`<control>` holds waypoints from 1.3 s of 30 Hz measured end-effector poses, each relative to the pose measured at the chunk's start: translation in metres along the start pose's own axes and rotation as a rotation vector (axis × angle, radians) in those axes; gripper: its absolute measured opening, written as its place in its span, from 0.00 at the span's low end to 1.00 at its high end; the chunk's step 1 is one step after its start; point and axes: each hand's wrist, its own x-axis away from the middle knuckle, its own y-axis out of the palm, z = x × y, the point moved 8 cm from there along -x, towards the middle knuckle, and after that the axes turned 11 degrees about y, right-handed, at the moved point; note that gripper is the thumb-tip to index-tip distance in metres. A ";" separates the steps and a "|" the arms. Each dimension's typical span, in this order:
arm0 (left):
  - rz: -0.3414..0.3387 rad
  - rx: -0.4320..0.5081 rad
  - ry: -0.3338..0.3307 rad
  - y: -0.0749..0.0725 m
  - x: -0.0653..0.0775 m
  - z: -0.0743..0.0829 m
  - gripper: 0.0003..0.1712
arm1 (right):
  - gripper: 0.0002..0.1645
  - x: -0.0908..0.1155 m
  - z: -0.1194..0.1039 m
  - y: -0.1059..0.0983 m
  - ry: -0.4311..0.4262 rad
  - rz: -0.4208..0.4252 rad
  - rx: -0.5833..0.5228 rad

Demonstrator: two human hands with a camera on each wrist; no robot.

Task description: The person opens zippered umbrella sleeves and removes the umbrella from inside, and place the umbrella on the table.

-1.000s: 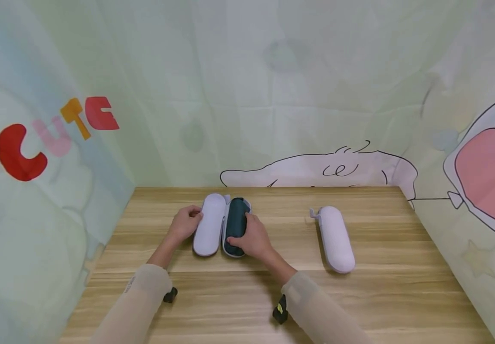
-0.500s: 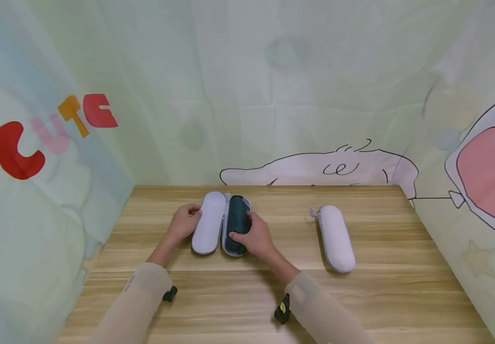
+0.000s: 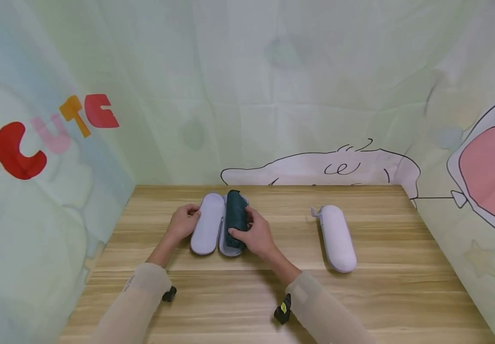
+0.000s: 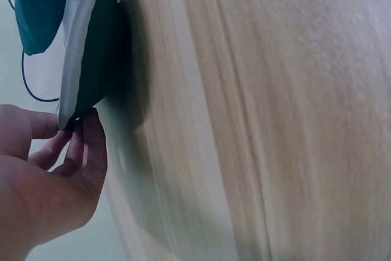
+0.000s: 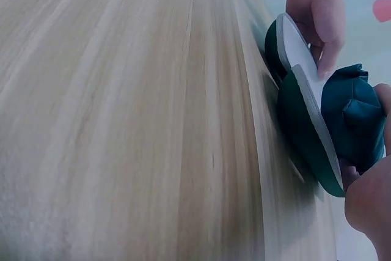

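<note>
A capsule-shaped case (image 3: 207, 224) lies spread in two halves on the table, pale inside and dark green outside in the wrist views. My left hand (image 3: 184, 222) pinches the rim of its left half between thumb and fingers, as the left wrist view shows. With thumb and fingers across it, my right hand (image 3: 259, 236) grips a folded dark green umbrella (image 3: 235, 217). The umbrella is raised and slightly tilted above the right half, whose far and near ends show around it. In the right wrist view the bundled umbrella (image 5: 351, 117) stands over the case's rim (image 5: 314, 111).
A second capsule case (image 3: 337, 239), pale lavender and closed, lies to the right, its strap (image 3: 315, 213) at the far end. The wooden table (image 3: 281, 210) ends at the back against a printed curtain (image 3: 247, 95), which also rises on both sides.
The umbrella has come up out of the right half of the case in my right hand, its far end shifting away and slightly left. My left hand stays at the case's left rim.
</note>
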 end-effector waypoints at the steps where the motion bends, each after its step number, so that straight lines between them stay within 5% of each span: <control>1: 0.001 -0.003 0.001 0.000 0.000 0.000 0.22 | 0.52 0.001 -0.001 0.000 -0.002 0.000 -0.004; 22: -0.005 -0.004 0.002 0.002 0.001 0.001 0.23 | 0.52 0.009 -0.020 0.001 -0.002 -0.028 -0.019; 39: -0.001 0.000 -0.013 0.000 0.003 0.001 0.23 | 0.51 0.013 -0.028 -0.017 -0.046 0.002 -0.028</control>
